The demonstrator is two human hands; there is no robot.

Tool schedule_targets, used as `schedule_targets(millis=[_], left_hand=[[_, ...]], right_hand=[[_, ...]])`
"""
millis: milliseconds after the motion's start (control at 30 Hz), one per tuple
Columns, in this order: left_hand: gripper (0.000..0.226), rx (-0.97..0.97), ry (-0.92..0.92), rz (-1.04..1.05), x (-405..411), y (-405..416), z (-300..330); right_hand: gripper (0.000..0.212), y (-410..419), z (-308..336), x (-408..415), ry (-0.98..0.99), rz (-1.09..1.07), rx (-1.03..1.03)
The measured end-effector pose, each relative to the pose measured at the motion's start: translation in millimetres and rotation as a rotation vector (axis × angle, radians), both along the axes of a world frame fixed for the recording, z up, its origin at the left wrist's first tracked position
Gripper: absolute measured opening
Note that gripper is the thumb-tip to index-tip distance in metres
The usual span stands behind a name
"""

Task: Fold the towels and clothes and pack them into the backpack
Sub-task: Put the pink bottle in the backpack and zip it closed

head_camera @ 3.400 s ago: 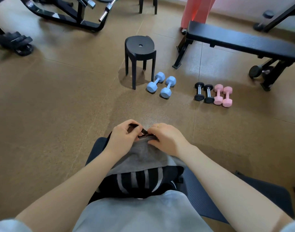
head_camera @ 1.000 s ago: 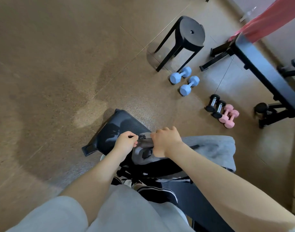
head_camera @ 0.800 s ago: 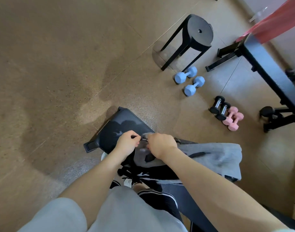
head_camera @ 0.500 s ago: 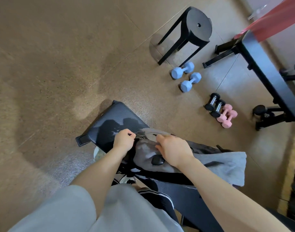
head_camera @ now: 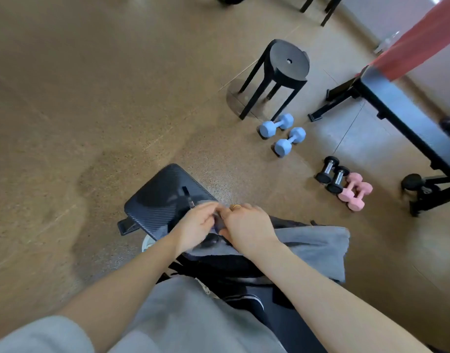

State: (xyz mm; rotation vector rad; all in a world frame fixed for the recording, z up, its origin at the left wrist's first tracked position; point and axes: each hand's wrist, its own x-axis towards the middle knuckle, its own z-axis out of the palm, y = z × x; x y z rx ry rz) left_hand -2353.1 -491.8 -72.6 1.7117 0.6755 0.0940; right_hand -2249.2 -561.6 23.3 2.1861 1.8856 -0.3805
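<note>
A grey and black backpack lies on its side on a dark mat in front of my knees. My left hand and my right hand meet at its near-left end. Both have their fingers curled on the dark top edge of the backpack there, by the zipper. The zipper pull itself is hidden under my fingers, and the picture is blurred at that spot. No towels or clothes show outside the bag.
A ribbed dark mat reaches out left of my hands. Ahead on the cork floor stand a black stool, two blue dumbbells, and black and pink dumbbells. A black bench runs along the right.
My right hand has come back from the middle of the bag to join my left hand at the bag's end. The view has swung left and tilted since the first frame.
</note>
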Motion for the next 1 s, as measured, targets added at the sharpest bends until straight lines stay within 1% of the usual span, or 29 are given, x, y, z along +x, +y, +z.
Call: schedule_targets(millis=[33,67,100,133,200,267,300,333,367,433,500,533,567,667,767,833,933,967,1000], left_hand=[[0.023,-0.135,-0.051,-0.027,0.8,-8.1,10.9],[0.020,-0.174,-0.069,-0.033,1.7,-12.7,19.7],[0.020,-0.146,-0.079,-0.036,2.5,-14.9,26.8],[0.022,-0.064,-0.078,-0.038,2.6,-15.7,32.4],[0.025,0.118,-0.090,-0.024,4.1,-15.5,44.3],[0.026,0.241,-0.068,-0.038,9.4,-16.2,57.6],[0.022,0.275,-0.032,-0.061,12.5,-17.0,61.7],[0.017,0.284,0.000,-0.088,15.5,-18.1,67.4],[0.014,0.284,0.024,-0.119,17.8,-19.5,72.0],[0.015,0.329,0.050,-0.178,20.9,-21.3,79.0],[0.026,0.407,0.102,-0.239,20.7,-25.0,81.6],[0.028,0.444,0.136,-0.238,19.1,-27.1,80.4],[0.027,0.471,0.158,-0.205,16.7,-28.4,78.3],[0.024,0.546,0.102,0.031,4.9,-24.5,80.4],[0.017,0.594,0.076,0.255,-11.0,-3.3,91.4],[0.015,0.601,0.090,0.352,-22.4,14.6,96.2],[0.013,0.555,0.092,0.509,-38.1,41.4,103.1],[0.013,0.546,0.091,0.550,-42.5,51.2,105.6],[0.013,0.545,0.089,0.576,-46.8,61.4,109.3]], right_hand=[[0.033,-3.1,5.0,2.5,-0.005,0.028,0.060],[0.030,-8.3,9.2,6.5,0.006,0.050,0.088],[0.026,-15.3,12.8,12.0,0.031,0.078,0.145],[0.022,-24.2,15.4,20.4,0.057,0.098,0.212],[0.022,-46.5,19.9,42.9,0.184,0.023,0.257],[0.034,-73.9,20.6,70.7,0.271,-0.098,0.245],[0.042,-86.9,21.2,84.3,0.261,-0.117,0.255],[0.047,-99.6,19.2,98.1,0.266,-0.139,0.264],[0.046,-109.8,20.0,110.3,0.306,-0.179,0.253],[0.034,-125.1,18.4,130.3,0.449,-0.273,0.198],[0.021,-131.8,15.3,139.9,0.569,-0.407,0.169],[0.012,-131.8,13.2,140.7,0.617,-0.467,0.178],[0.009,-129.3,12.1,138.3,0.642,-0.500,0.206],[0.020,-109.9,8.0,120.1,0.682,-0.538,0.305],[0.029,-75.8,15.9,94.7,0.724,-0.491,0.378],[0.022,-47.8,19.4,81.4,0.733,-0.463,0.417],[0.004,1.8,23.4,66.3,0.766,-0.454,0.489],[0.001,19.2,23.9,62.6,0.758,-0.439,0.510],[0.005,36.0,24.4,59.5,0.742,-0.427,0.527]])
